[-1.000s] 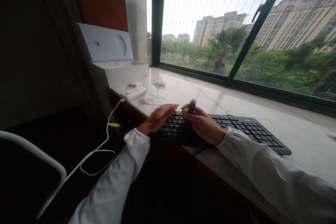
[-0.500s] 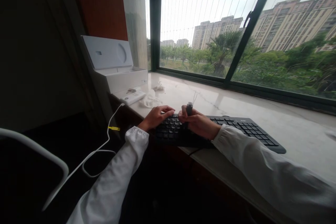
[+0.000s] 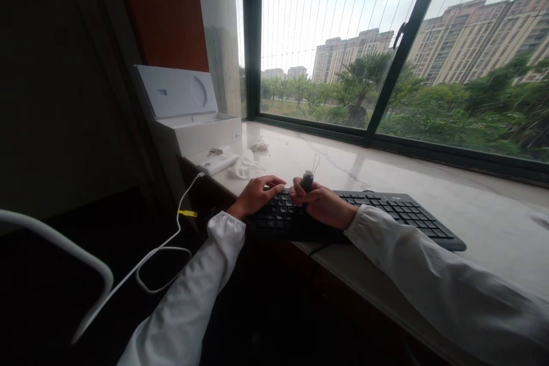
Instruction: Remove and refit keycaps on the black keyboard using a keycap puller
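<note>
A black keyboard (image 3: 386, 214) lies along the front of a pale marble sill (image 3: 450, 194). My right hand (image 3: 323, 206) is closed round a small dark tool (image 3: 307, 180) with thin wire loops at its top, held upright over the keyboard's left part. My left hand (image 3: 256, 195) rests on the keys at the keyboard's left end, fingers curled, fingertips close to the tool. Both arms wear white sleeves.
An open white box (image 3: 189, 111) stands at the sill's left end. Beside it lie a white power bank (image 3: 218, 161) with a white cable (image 3: 171, 240) hanging down, and crumpled clear wrapping (image 3: 246, 167). A white chair rail (image 3: 55, 246) is at lower left. The window is behind.
My left hand's fingers have curled from flat to bent on the keys. My right hand has lowered the tool slightly toward the keyboard. The view has shifted a little.
</note>
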{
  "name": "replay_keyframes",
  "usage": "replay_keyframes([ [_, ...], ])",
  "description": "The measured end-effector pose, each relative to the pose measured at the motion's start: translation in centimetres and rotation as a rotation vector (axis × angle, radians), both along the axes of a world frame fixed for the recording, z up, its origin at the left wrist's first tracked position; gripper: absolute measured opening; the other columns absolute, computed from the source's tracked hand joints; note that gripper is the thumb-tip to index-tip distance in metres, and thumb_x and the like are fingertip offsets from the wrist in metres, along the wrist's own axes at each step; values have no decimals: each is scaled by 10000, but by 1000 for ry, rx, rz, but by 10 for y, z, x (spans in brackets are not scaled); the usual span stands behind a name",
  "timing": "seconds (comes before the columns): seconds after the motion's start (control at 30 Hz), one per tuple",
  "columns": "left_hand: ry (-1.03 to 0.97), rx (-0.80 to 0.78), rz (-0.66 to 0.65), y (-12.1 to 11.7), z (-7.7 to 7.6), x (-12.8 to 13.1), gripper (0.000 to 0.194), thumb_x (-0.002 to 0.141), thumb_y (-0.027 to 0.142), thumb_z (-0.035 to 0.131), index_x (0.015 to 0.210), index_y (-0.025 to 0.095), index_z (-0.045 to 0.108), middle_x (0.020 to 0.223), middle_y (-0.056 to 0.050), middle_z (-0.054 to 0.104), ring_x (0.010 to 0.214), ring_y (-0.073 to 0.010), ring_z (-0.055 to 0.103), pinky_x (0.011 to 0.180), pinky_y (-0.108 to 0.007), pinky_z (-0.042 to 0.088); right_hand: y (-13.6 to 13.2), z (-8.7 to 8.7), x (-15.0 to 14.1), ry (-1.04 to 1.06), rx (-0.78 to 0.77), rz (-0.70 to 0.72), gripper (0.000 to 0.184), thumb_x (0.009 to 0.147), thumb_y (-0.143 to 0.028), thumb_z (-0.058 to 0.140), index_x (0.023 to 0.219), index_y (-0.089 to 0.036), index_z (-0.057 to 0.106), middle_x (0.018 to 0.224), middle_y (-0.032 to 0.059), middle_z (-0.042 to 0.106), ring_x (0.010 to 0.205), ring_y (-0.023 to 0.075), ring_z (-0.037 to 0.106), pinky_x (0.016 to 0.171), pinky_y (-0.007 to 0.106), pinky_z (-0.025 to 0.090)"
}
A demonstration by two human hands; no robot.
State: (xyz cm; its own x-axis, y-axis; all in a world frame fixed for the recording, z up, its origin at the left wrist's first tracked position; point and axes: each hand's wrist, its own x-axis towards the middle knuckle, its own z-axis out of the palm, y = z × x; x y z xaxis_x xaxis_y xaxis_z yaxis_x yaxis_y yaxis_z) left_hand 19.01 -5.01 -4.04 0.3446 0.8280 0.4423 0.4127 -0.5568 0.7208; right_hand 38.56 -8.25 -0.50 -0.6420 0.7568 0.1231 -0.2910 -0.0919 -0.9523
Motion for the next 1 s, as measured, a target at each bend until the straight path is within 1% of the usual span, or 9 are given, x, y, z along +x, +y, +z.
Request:
replay_keyframes([
  [0.1, -5, 3, 8, 1, -1, 0, 291, 879, 414, 539, 1012, 218, 707, 1030, -28, 722, 992, -202, 649, 879, -299, 497, 0, 1, -1, -5, 24, -4, 252, 613, -117, 678, 615, -188, 436, 637, -40, 391, 648, 120, 354, 657, 292, 243],
  [0.2, -3, 15, 7, 1, -2, -1, 291, 880, 404, 537, 1022, 214, 707, 1024, -30, 723, 980, -199, 653, 877, -296, 499, 0, 1, -3, -12, 54, -44, 257, 609, -107, 675, 600, -187, 432, 645, -38, 384, 660, 122, 354, 661, 287, 249],
  [0.33, 16, 17, 31, 0, -3, 0, 307, 882, 417, 535, 1046, 224, 708, 1007, -30, 728, 951, -198, 665, 873, -297, 506, 1, 0, -3, -4, 52, -62, 255, 607, -101, 666, 603, -190, 427, 666, -32, 393, 664, 125, 354, 661, 284, 261],
  [0.5, 29, 20, 45, -1, -2, 0, 305, 886, 410, 526, 1047, 227, 709, 1014, -29, 731, 956, -201, 669, 878, -299, 508, 3, -2, -3, 16, -14, -55, 247, 596, -86, 660, 631, -191, 439, 667, -34, 402, 639, 120, 357, 638, 280, 262],
  [0.7, 28, 22, 41, -2, -2, 0, 301, 892, 419, 515, 1032, 237, 710, 1012, -18, 731, 946, -198, 668, 866, -288, 506, 4, -2, -4, 35, -68, -65, 212, 595, -77, 648, 701, -188, 501, 660, -37, 407, 633, 117, 360, 631, 271, 255],
  [1.0, 32, 38, 43, -1, -3, -1, 303, 894, 423, 514, 1039, 243, 711, 1019, -23, 725, 958, -201, 658, 874, -288, 497, 3, -2, -3, 21, -101, -114, 220, 625, -115, 665, 710, -198, 480, 630, -37, 400, 632, 126, 368, 639, 281, 266],
])
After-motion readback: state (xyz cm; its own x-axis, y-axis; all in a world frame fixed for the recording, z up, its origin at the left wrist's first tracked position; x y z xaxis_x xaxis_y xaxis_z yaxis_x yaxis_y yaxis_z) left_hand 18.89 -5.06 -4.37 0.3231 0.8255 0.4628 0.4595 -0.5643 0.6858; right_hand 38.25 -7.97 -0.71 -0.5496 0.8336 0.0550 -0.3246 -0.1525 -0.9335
